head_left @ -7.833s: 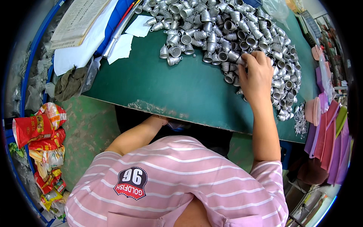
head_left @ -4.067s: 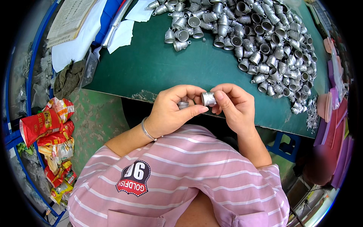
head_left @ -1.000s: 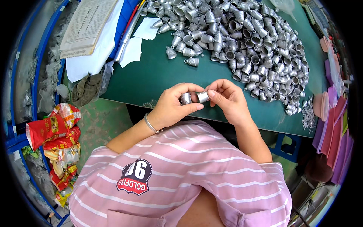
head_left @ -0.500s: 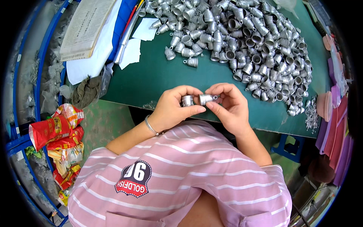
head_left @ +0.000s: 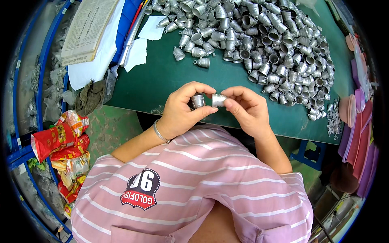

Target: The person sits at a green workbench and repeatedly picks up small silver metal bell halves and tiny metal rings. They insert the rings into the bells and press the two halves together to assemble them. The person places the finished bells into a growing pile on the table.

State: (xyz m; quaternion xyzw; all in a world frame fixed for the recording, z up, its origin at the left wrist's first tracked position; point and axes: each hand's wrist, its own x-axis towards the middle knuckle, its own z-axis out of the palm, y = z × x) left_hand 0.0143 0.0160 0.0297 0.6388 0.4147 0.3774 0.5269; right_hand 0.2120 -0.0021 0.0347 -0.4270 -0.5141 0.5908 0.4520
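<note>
My left hand [head_left: 179, 106], with a silver bangle on its wrist, is closed round a small silver metal bell [head_left: 198, 101] in the crook of its fingers. My right hand [head_left: 248, 108] pinches a second small bell [head_left: 219, 100] between thumb and fingers. Its loop end is hidden by those fingers, and its rim side faces the left hand. Both bells are close together, just above the near edge of the green table [head_left: 162, 87]. Beyond them lies a large pile of similar silver bells [head_left: 279, 54], with one loose bell [head_left: 201, 62] at its near left.
Small silver pieces [head_left: 334, 121] lie at the table's right edge. Papers [head_left: 135, 54], a newspaper [head_left: 87, 34] and a dark cloth [head_left: 91, 98] are at left. Blue shelving [head_left: 45, 52] and red packets [head_left: 56, 139] stand further left, a blue stool [head_left: 310, 155] below right.
The bell in my right hand has turned: its loop, visible before, is now covered by my fingers. My left hand has shifted slightly left, still holding its bell.
</note>
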